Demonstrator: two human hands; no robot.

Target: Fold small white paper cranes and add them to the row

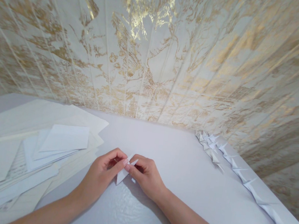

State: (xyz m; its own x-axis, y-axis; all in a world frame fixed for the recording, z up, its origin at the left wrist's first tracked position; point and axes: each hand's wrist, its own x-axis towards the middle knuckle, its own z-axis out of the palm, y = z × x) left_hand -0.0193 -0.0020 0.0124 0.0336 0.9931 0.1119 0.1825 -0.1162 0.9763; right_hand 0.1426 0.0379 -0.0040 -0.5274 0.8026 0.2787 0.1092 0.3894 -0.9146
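A small folded piece of white paper [122, 175], with pointed corners, is between my two hands just above the white table [159, 145]. My left hand [109, 165] pinches its upper left part between thumb and fingers. From the other side, my right hand [144, 170] pinches it with the thumb in front, close to my left thumb. One point of the paper aims down toward the tabletop, and another sticks up beside my right thumb. My fingers cover part of the folds.
Along the right edge stand rows of folded white paper cranes [236, 168]. Left of my hands lie loose white paper squares [65, 138] on larger sheets [46, 113], some printed. A gold-patterned curtain [149, 68] hangs behind the table.
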